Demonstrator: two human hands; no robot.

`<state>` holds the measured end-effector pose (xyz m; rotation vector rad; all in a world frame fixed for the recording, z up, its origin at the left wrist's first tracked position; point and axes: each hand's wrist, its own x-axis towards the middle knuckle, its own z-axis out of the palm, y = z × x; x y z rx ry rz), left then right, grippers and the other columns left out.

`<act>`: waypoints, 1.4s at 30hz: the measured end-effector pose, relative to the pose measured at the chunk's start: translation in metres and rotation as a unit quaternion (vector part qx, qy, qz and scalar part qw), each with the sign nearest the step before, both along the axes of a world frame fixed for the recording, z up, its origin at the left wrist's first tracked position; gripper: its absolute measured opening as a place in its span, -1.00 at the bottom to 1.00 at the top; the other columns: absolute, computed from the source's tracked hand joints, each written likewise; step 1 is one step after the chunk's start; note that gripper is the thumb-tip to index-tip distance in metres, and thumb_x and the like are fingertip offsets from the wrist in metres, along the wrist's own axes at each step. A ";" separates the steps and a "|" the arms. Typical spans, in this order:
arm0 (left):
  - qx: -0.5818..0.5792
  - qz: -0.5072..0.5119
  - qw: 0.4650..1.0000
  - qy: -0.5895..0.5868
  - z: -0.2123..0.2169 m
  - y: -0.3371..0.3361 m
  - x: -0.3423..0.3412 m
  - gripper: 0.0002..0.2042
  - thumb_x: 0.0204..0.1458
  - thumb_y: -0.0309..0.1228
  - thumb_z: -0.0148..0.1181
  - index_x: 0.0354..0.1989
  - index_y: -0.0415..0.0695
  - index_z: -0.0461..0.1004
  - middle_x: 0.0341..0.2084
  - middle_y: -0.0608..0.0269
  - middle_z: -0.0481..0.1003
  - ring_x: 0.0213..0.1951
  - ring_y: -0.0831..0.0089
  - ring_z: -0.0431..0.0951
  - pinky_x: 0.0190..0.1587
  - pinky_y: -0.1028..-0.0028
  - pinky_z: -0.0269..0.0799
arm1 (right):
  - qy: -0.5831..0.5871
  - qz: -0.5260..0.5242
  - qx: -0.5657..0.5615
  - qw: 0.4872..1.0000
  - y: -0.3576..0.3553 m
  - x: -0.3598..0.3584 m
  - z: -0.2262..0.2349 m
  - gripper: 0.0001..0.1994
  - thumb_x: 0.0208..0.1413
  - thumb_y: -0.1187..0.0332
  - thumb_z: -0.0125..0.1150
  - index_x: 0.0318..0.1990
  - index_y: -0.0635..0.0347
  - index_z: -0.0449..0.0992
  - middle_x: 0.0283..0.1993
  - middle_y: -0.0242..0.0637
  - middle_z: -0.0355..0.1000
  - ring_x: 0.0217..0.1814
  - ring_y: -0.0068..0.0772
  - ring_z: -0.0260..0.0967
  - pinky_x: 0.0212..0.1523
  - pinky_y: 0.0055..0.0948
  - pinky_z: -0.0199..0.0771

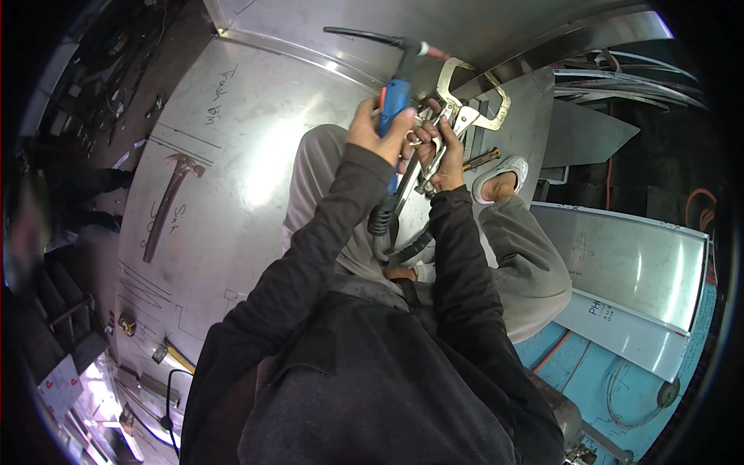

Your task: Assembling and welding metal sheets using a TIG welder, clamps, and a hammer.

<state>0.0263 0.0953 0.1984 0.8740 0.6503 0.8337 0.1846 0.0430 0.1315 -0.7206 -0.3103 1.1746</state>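
My left hand (375, 138) is wrapped round the blue handle of a TIG welding torch (396, 94), whose black head and pinkish nozzle point up and right. The torch's cable (380, 221) runs down between my legs. Close beside it, my right hand (445, 161) grips the handles of locking C-clamp pliers (467, 118). The clamp's wide metal jaws reach toward the upright steel sheet (511, 31); whether they touch it I cannot tell. Both hands meet near the middle, and some fingers of each are hidden.
On the marked steel surface (232, 101) to my left lie a hammer (177, 182), a tape measure (126, 323) and a yellow-handled tool (179, 356). An orange-handled tool (483, 160) rests near my foot. Bent steel panels (620, 256) lie at right. Another person (54, 194) is at far left.
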 end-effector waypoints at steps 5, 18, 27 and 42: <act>0.134 0.119 0.971 0.157 -0.055 0.037 -0.053 -0.51 -0.03 -0.41 0.25 0.07 -0.31 0.27 -0.15 0.03 0.40 -0.31 0.36 0.52 -0.41 0.47 0.56 | -0.002 0.017 -0.002 1.000 -0.003 0.007 -0.003 -0.55 0.25 0.23 -0.11 0.22 0.22 0.10 -0.48 -0.42 0.13 -0.40 -0.49 0.18 -0.12 -0.24 0.38; 0.207 -0.119 0.928 0.286 -0.083 0.050 -0.059 -0.42 -0.05 -0.31 0.27 0.11 -0.33 0.25 -0.01 -0.05 0.37 0.06 0.23 0.35 0.10 0.37 0.24 | -0.225 0.189 -0.128 0.947 -0.043 -0.007 0.020 -0.58 0.11 0.37 0.15 0.11 0.27 0.27 0.00 -0.19 0.39 0.07 -0.30 0.37 -0.04 -0.33 0.48; 0.062 -0.146 0.969 -0.188 0.006 -0.001 0.014 -0.05 -0.22 -0.53 0.30 0.34 -0.13 -0.22 -0.40 0.34 0.22 -0.43 0.63 0.29 -0.37 0.64 0.28 | -0.734 -0.220 -0.052 0.640 -0.032 0.062 0.285 -0.45 0.10 0.02 0.05 0.09 0.31 0.36 -0.09 -0.14 0.46 -0.09 -0.35 0.41 -0.03 -0.46 0.33; -0.263 -0.337 0.886 -0.180 -0.057 -0.079 -0.118 -0.43 -0.06 -0.20 0.12 0.11 -0.14 0.11 -0.37 0.30 0.19 -0.41 0.55 0.19 -0.11 0.45 0.17 | -0.388 -0.085 0.027 0.917 0.047 0.137 0.160 -0.28 0.19 -0.25 -0.36 0.35 0.04 -0.04 0.34 -0.35 0.05 0.34 -0.42 0.02 0.29 -0.35 0.03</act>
